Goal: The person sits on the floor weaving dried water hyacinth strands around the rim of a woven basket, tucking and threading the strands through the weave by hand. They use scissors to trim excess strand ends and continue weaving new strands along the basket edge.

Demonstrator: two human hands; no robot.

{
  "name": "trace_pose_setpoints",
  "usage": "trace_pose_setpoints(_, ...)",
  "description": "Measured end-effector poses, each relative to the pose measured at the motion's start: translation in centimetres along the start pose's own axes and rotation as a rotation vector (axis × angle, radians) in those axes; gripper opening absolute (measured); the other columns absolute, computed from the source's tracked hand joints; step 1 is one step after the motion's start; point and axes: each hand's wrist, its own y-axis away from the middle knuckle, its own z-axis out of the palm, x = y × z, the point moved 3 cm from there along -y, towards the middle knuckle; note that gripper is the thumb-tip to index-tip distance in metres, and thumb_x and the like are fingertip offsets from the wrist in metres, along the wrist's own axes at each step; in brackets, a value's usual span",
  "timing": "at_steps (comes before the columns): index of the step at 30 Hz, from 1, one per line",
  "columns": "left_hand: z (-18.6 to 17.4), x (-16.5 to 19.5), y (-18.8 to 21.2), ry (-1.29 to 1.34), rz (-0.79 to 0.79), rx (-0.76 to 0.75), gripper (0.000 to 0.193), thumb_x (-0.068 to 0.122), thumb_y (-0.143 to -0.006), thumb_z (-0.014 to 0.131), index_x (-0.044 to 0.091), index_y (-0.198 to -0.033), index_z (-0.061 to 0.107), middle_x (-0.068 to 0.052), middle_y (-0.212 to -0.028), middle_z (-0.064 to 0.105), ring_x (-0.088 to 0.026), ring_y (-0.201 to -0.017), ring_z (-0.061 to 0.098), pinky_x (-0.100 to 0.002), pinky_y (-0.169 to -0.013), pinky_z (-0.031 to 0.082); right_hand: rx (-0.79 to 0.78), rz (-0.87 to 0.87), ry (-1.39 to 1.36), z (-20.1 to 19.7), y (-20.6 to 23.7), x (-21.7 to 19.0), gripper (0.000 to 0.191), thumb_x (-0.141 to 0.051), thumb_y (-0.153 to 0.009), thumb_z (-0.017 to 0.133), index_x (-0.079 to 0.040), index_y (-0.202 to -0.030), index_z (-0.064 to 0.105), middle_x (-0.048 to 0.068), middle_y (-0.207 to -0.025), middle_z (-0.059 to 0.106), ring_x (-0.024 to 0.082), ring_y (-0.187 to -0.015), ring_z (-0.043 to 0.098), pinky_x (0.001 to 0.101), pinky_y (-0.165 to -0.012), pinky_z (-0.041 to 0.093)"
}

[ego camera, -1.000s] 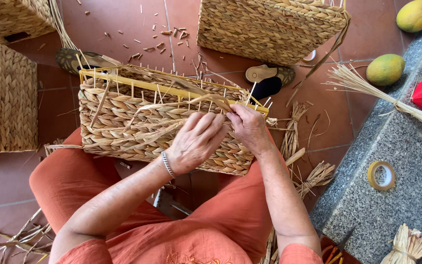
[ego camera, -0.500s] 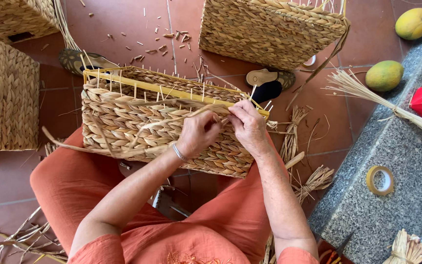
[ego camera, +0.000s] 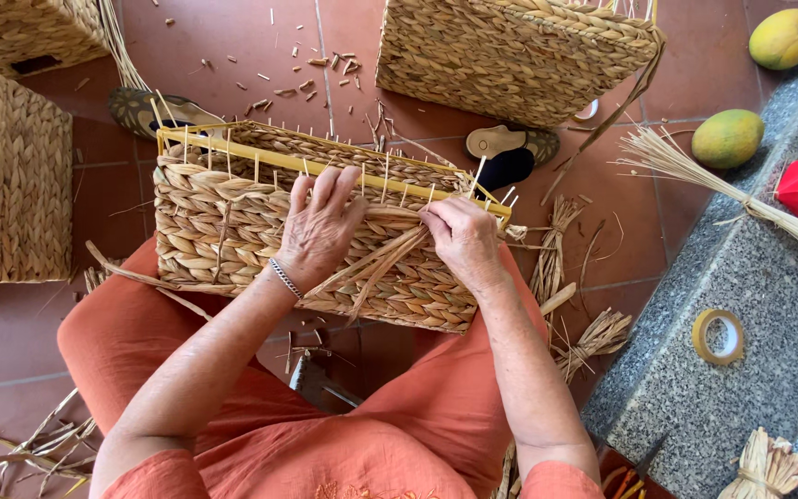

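A half-woven straw basket (ego camera: 223,222) on a yellow frame rests across my lap, its thin upright stakes sticking out along the top edge. My left hand (ego camera: 318,226) lies flat on the woven side with fingers spread, pressing down loose straw strands (ego camera: 376,263) that run under the palm. My right hand (ego camera: 459,238) pinches the same strands near the basket's top right corner. A bracelet circles my left wrist.
Finished woven baskets stand at far left (ego camera: 6,176) and at the top (ego camera: 510,51). Sandals (ego camera: 510,143) and straw scraps lie on the red tile floor. On the grey stone ledge at right are a tape roll (ego camera: 719,335), straw bundles, a red box and two mangoes (ego camera: 728,139).
My left hand has slid up and left along the basket side and spread flat. My right hand stays near the top right corner, still on the strands.
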Motion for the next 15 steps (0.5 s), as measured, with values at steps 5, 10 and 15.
trace_pose_setpoints(5, 0.4, -0.4, 1.5, 0.069, 0.057, 0.038, 0.024, 0.012, -0.083, 0.063, 0.005, -0.106, 0.06, -0.014, -0.115, 0.058, -0.031, -0.109, 0.058, -0.045, -0.098, 0.049, 0.078, 0.105, 0.016, 1.3, -0.2, 0.2, 0.01, -0.009, -0.091, 0.079, -0.003, -0.086, 0.072, 0.009, -0.081, 0.073, 0.023, -0.072, 0.071, 0.0361, -0.064, 0.056)
trace_pose_setpoints(10, 2.8, -3.1, 2.2, 0.249, -0.437, -0.576, 0.021, 0.028, -0.105, 0.051, 0.011, -0.097, 0.06, -0.006, -0.074, 0.062, -0.02, -0.057, 0.057, -0.036, -0.048, 0.047, 0.177, 0.04, 0.079, 2.0, -0.1, 0.3, 0.009, -0.008, -0.088, 0.079, -0.005, -0.084, 0.072, 0.008, -0.079, 0.074, 0.022, -0.07, 0.071, 0.0352, -0.062, 0.056)
trace_pose_setpoints(15, -2.0, -6.1, 2.5, 0.158, -0.398, -0.142, 0.034, 0.045, -0.095, 0.075, 0.015, -0.086, 0.064, -0.002, -0.075, 0.061, -0.02, -0.067, 0.057, -0.04, -0.06, 0.046, 0.269, 0.008, 0.146, 3.0, 0.5, 0.8, 0.014, -0.008, -0.087, 0.083, -0.006, -0.086, 0.069, 0.005, -0.079, 0.069, 0.018, -0.066, 0.066, 0.0318, -0.055, 0.051)
